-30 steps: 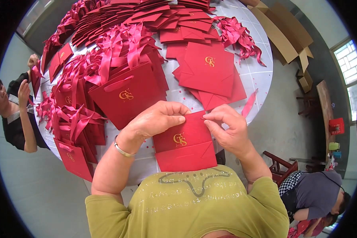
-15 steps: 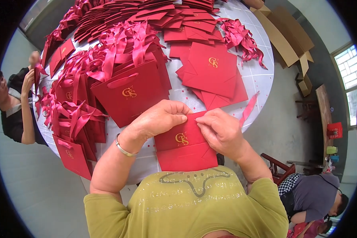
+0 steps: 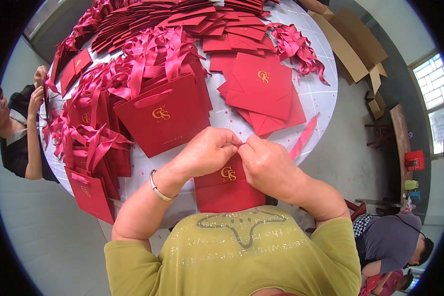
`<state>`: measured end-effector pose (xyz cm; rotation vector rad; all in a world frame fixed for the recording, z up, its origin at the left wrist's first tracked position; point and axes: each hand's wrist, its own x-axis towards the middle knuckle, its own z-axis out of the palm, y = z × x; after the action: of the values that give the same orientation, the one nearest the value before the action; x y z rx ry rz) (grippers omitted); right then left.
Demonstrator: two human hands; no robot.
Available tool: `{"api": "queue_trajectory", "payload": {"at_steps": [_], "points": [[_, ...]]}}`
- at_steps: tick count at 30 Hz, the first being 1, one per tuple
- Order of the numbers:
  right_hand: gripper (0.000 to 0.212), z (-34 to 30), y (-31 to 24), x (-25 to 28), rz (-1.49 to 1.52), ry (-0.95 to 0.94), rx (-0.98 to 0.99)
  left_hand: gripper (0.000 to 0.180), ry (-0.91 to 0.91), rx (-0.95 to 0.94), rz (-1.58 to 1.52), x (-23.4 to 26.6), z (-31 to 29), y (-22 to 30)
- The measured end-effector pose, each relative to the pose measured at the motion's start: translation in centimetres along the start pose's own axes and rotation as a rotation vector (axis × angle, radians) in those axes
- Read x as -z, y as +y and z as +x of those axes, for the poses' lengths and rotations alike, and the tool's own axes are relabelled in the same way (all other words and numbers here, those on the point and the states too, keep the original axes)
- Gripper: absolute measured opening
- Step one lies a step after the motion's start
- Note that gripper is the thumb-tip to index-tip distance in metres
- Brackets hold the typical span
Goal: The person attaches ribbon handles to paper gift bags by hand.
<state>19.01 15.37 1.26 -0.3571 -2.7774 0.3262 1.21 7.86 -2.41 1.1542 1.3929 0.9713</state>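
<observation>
the bag [image 3: 229, 195] sits at the near side of the bench [image 3: 316, 101], just in front of the shirt [image 3: 256, 246]. the left hand [image 3: 209, 154] pinches its top edge, fingers narrow. the right hand [image 3: 266, 163] meets it there, fingers also pinched, but what lies between them is hidden. a pink ribbon [image 3: 305, 138] lies near the right hand, flat bags [image 3: 261, 89] beyond, handled bags [image 3: 163, 126] to the left.

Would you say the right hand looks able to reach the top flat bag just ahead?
Probably yes: the top flat bag lies uncovered just beyond the right hand, itself busy at the nearer bag.
</observation>
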Motion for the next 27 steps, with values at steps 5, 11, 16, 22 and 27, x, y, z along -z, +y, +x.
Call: {"api": "queue_trajectory", "payload": {"at_steps": [5,11,16,22,27], "points": [[0.014,1.5,1.6,0.7,0.396,-0.043,-0.272,0.018,0.035,-0.006,0.136,0.5,-0.7,1.3],[0.01,2.2,2.1,4.0,0.945,-0.291,-0.548,0.01,0.093,-0.075,0.339,-0.4,-1.6,3.2],[0.014,4.3,5.0,3.6,0.933,-0.591,-0.424,0.016,0.289,-0.288,0.528,-1.9,-2.3,3.2],[0.015,6.2,7.2,2.2,1.017,-1.02,-0.449,0.019,0.273,-0.457,0.66,-3.1,-2.8,3.4],[0.02,4.9,5.6,1.9,1.117,-0.654,-0.705,0.017,0.264,-0.416,0.542,-2.5,-2.4,3.0]]}}
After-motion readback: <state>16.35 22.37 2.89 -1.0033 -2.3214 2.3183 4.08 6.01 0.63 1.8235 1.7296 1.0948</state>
